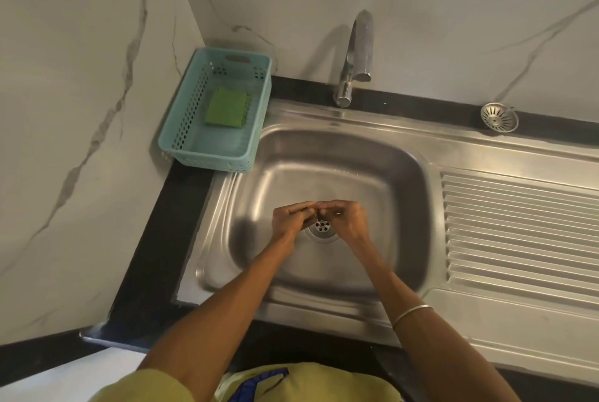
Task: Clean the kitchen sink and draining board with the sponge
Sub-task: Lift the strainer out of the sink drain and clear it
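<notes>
Green sponge [226,106] lies flat in the teal basket [181,129] on the black counter [155,255], left of the sink [402,181]. Left hand [289,217] over the sink drain [322,228], fingers curled; whether it grips anything cannot be told. Right hand [347,216] alongside, fingertips meeting the left's, likewise unclear. Draining board [518,233] far right; strainer [498,117] on its back edge.

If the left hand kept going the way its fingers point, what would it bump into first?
Probably the right hand: the left hand points across the drain towards it, fingertips nearly meeting. Depth is unclear.
</notes>
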